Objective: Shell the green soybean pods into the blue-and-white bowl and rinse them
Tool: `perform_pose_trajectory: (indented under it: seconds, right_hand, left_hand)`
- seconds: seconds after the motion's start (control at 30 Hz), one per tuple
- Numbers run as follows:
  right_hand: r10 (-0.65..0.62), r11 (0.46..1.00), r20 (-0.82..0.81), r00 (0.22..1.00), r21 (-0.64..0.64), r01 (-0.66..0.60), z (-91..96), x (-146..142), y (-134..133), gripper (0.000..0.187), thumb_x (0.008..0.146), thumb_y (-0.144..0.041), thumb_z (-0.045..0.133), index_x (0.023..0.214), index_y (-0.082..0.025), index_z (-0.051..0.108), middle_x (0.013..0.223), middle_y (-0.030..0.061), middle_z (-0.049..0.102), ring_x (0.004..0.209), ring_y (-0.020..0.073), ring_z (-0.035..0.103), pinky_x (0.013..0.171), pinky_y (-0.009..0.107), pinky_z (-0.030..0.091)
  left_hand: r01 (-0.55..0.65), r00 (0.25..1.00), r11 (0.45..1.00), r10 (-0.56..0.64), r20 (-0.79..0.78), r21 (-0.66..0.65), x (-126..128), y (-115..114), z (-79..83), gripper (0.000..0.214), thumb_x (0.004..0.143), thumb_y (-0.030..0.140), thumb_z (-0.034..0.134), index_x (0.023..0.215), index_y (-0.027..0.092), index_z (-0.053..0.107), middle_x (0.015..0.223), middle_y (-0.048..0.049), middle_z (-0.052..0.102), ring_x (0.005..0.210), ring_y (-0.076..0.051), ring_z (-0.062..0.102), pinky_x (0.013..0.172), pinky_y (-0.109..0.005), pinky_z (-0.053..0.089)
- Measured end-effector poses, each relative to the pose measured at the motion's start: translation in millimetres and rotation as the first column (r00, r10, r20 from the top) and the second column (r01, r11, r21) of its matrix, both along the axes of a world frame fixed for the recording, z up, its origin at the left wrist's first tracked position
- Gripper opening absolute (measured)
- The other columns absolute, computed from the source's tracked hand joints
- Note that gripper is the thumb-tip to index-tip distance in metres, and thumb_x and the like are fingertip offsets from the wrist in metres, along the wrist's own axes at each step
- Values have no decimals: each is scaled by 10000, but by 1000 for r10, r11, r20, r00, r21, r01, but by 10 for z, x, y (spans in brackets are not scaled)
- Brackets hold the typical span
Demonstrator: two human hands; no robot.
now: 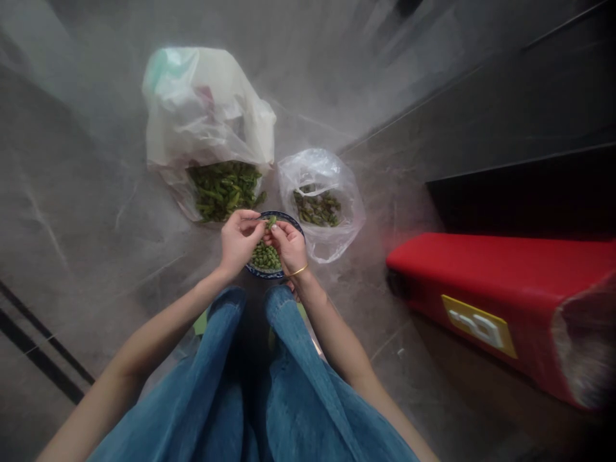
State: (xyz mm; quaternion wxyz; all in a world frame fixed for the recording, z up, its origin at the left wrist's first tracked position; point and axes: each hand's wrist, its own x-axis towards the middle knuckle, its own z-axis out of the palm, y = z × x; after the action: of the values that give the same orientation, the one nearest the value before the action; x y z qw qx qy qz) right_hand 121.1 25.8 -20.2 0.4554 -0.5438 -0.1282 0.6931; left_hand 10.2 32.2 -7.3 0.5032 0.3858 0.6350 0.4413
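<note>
My left hand point(239, 239) and my right hand point(287, 245) meet over a small dark-rimmed bowl point(264, 273) that holds green shelled beans. Both hands pinch one green bean pod point(272, 222) between their fingertips, just above the bowl. A thin gold bangle circles my right wrist. A large white plastic bag point(206, 115) full of green pods lies open just beyond my left hand. A smaller clear plastic bag point(321, 199) with darker green pod pieces lies beyond my right hand.
Everything sits on a grey marbled tile floor point(86, 212). My knees in blue jeans point(269, 385) frame the bowl. A long red box point(500, 308) with a yellow label lies at the right, below a dark step or ledge.
</note>
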Motion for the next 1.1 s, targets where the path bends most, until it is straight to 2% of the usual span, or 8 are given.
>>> perform_pose_trajectory:
  seconds: [0.07, 0.17, 0.27, 0.4, 0.6, 0.87, 1.0, 1.1]
  right_hand:
    - [-10, 1000, -30, 999, 1, 10, -18, -1, 3, 264, 650, -340, 770, 800, -186, 617, 638, -33, 673, 533, 69, 589, 529, 180, 506]
    - [-19, 1000, -62, 998, -4, 18, -65, 0, -5, 281, 629, -344, 789, 792, -182, 626, 641, -30, 678, 538, 64, 595, 519, 165, 502]
    - [-18, 1000, -38, 999, 0, 18, -137, 7, -32, 306, 616, -364, 798, 798, -185, 627, 640, -35, 672, 541, 70, 598, 534, 179, 518]
    - [-11, 999, 111, 994, 33, 7, -196, 25, -63, 332, 610, -393, 803, 791, -198, 604, 666, -32, 670, 576, 106, 617, 572, 238, 553]
    - [30, 998, 146, 989, 59, -39, -100, 45, -50, 371, 582, -456, 807, 776, -201, 620, 653, -32, 681, 559, 113, 619, 594, 262, 560]
    - [57, 998, 63, 996, -7, -57, -21, 62, -21, 384, 537, -428, 837, 776, -191, 652, 664, -23, 708, 602, 122, 656, 652, 272, 570]
    - [46, 998, -33, 998, -52, -47, 4, 66, -2, 393, 515, -414, 857, 773, -186, 668, 726, -9, 732, 685, 126, 685, 706, 253, 572]
    - [1, 997, -8, 1000, -79, -2, -9, 42, -7, 353, 582, -422, 827, 789, -184, 669, 770, 7, 736, 732, 132, 688, 724, 261, 571]
  left_hand:
    - [-73, 975, 984, 105, 198, -164, 18, 17, -33, 269, 687, 246, 724, 896, 157, 579, 710, 2, 681, 643, -113, 669, 637, -204, 520]
    - [-102, 917, 948, 207, 340, -302, 29, 23, -79, 317, 633, 243, 750, 879, 151, 573, 676, 15, 665, 603, -99, 651, 626, -198, 511]
    - [-56, 945, 970, 127, 302, -235, 17, 9, -86, 325, 647, 256, 748, 901, 153, 573, 707, 1, 681, 646, -114, 669, 650, -212, 526]
    - [112, 992, 994, -110, 63, -16, -19, -5, -41, 388, 677, 258, 755, 1007, 169, 573, 826, -25, 711, 754, -145, 697, 698, -241, 553]
    - [179, 977, 982, -170, -126, 64, -40, 26, 11, 270, 769, 189, 635, 1029, 176, 565, 767, -1, 702, 678, -116, 689, 651, -209, 540]
    - [116, 989, 992, -111, 95, -55, -43, 88, -46, 333, 731, 140, 626, 1015, 194, 461, 692, 31, 653, 600, -114, 671, 573, -204, 544]
    - [173, 976, 981, -159, -151, 89, -86, 84, 7, 345, 763, 148, 641, 1060, 199, 473, 747, 23, 672, 692, -120, 684, 665, -218, 545]
    - [297, 878, 926, -170, -448, 232, -95, 44, 2, 279, 785, 136, 638, 1026, 199, 512, 802, 13, 668, 757, -130, 673, 761, -250, 534]
